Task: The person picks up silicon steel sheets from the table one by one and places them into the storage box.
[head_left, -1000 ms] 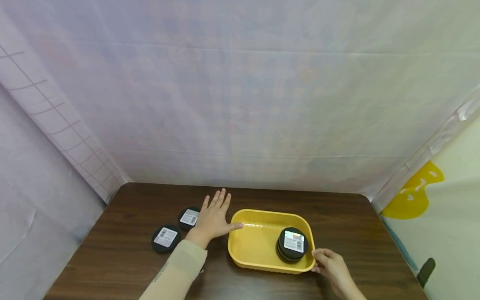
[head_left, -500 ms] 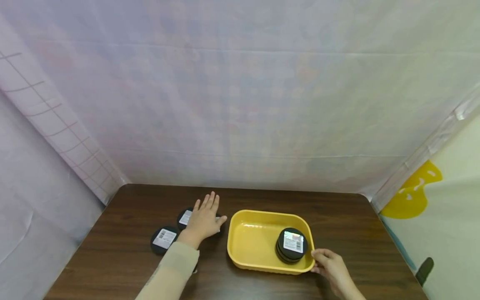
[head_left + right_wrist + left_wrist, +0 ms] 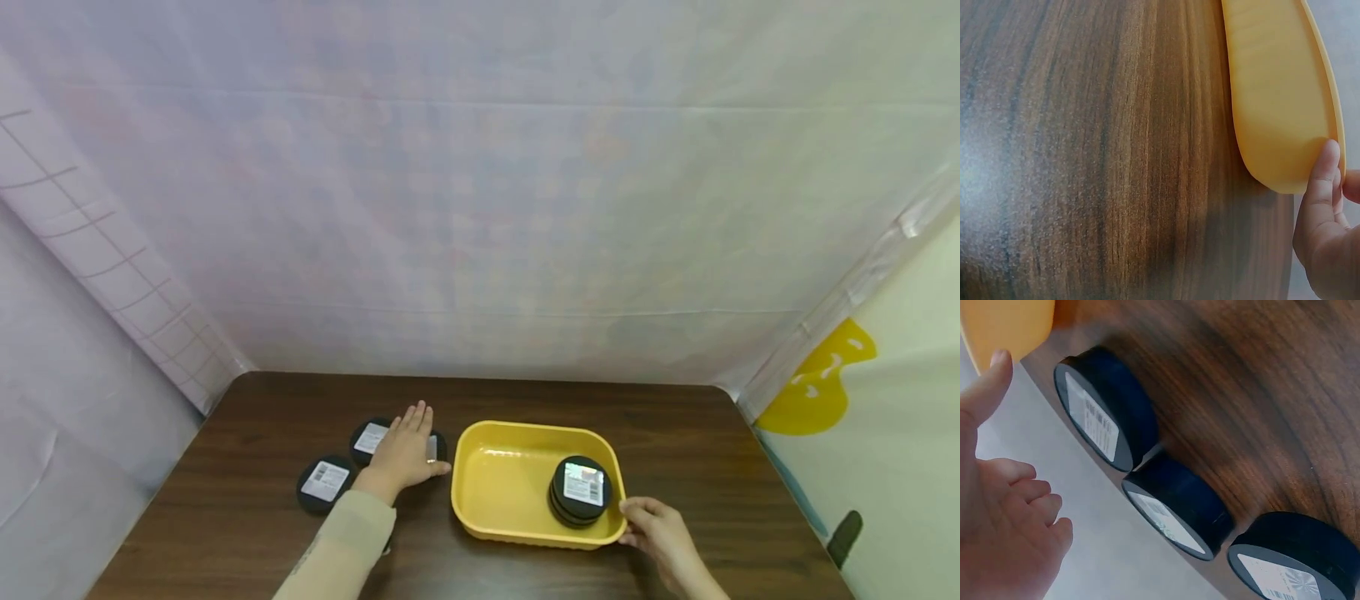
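Note:
My left hand hovers palm down over the flat round black containers, its fingers extended and thumb out to the side. It holds nothing. In the left wrist view, three labelled containers stand in a row: one nearest the tray, a middle one and a third. The hand partly covers two of them in the head view. My right hand pinches the rim of a yellow tray at its near right corner. Inside the tray, at its right end, sits a stack of black containers.
A dark wood-grain table carries everything. Pale printed sheeting hangs behind its far edge and at both sides. Something small, partly hidden, lies beneath the left forearm.
My left hand has moved left and slightly nearer, from beside the tray's rim to above the loose containers, uncovering part of one. The right hand keeps its pinch on the tray.

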`<state>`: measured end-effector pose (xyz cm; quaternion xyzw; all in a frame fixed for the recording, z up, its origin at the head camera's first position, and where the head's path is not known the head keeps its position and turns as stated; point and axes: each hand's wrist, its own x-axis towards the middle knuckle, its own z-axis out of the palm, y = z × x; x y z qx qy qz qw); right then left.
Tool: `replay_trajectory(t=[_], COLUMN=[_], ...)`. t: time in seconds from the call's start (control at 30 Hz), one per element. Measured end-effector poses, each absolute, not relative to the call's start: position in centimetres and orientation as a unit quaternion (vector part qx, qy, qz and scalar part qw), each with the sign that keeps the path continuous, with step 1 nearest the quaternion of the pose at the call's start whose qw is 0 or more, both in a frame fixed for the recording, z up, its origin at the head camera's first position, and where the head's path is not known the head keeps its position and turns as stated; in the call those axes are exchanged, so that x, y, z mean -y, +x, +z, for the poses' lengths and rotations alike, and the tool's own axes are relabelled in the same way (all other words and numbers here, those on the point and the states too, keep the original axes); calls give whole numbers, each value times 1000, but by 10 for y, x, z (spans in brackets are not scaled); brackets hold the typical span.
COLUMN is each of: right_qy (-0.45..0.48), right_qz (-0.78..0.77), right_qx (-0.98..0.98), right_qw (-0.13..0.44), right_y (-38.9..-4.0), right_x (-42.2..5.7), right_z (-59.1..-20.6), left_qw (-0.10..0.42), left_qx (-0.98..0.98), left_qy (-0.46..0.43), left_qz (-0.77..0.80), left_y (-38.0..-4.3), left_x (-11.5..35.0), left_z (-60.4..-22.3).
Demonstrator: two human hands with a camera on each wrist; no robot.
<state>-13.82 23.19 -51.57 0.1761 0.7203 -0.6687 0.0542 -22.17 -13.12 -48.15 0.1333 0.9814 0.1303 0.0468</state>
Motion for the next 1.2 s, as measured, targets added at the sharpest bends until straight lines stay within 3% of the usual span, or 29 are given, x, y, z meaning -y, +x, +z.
replay_trajectory(t=[1.2], right_qy=[177], right_qz=[-666], right_qx=[-723], right_qw=[51], right_y=[-138], right_x=[-231], right_z=[-518], left_qw=[98], left_qx=[-982], left_qy=[141], left_qz=[75], left_y=[-234], left_x=[123], left_z=[-497])
